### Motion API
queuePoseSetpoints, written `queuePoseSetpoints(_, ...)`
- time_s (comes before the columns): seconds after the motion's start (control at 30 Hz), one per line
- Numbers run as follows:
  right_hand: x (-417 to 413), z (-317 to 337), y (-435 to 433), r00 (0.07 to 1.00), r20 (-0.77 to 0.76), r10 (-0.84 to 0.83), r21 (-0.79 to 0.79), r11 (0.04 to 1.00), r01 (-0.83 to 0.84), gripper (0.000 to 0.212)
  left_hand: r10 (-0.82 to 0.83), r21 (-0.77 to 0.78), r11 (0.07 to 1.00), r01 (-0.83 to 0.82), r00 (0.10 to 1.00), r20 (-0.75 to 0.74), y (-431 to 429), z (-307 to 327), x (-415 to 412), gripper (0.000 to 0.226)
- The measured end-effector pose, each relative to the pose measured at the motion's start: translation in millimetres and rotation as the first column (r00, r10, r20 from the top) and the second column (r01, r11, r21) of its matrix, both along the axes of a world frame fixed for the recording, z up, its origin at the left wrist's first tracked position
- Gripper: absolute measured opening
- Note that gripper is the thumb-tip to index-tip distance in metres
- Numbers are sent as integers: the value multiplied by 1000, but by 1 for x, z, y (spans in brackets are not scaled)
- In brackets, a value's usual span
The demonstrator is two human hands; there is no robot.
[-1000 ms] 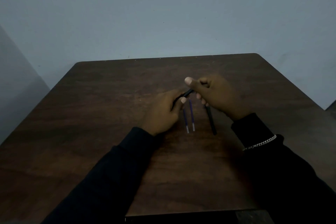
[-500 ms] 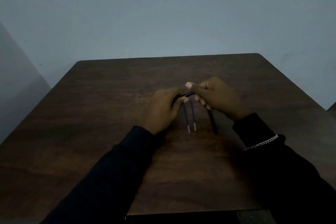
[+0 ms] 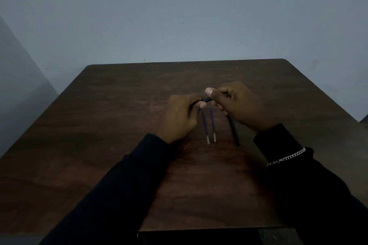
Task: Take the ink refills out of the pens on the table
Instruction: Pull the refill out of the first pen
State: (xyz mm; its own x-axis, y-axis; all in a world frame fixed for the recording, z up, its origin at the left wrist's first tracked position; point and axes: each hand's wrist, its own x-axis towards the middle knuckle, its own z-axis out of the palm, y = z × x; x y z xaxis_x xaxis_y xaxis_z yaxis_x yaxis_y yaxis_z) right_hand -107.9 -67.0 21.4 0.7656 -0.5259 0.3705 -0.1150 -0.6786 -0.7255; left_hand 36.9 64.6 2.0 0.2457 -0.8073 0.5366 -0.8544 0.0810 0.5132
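A black pen (image 3: 206,99) is held just above the dark wooden table (image 3: 111,125), between both hands. My left hand (image 3: 180,117) grips its left end and my right hand (image 3: 237,105) pinches its right end with thumb and fingers. Most of the pen is hidden inside the hands. Two thin blue ink refills (image 3: 205,125) (image 3: 213,123) with pale tips lie side by side on the table below the hands. A black pen barrel (image 3: 234,132) lies to their right, partly under my right hand.
A pale wall stands behind the table's far edge. A silver bracelet (image 3: 286,157) sits on my right sleeve. The table's near edge (image 3: 199,229) is close to my body.
The hands have stayed on the pen and shifted only slightly. The right thumb has slid a little along the pen. Refills and barrel on the table have not moved.
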Motion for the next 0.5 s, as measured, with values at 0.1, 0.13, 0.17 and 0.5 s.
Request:
queuePoseSetpoints(0.1, 0, 2, 4, 1000, 4, -5, -58, 998, 6, 52, -9, 13, 1000, 10, 1000, -16, 0, 1, 0, 26)
queuePoseSetpoints(0.13, 0, 3, 5, 1000, 3, -6, -76, 997, 7, 52, -13, 20, 1000, 13, 1000, -25, 1, 1, 0, 27)
queuePoseSetpoints(0.17, 0, 3, 5, 1000, 3, -7, -98, 995, 7, 51, -16, 25, 1000, 17, 999, -36, 1, 1, 0, 28)
queuePoseSetpoints(0.5, -1, 3, 2, 998, 4, 68, -97, 993, -68, 6, -33, 70, 996, 46, 983, -179, 1, -6, 3, 33)
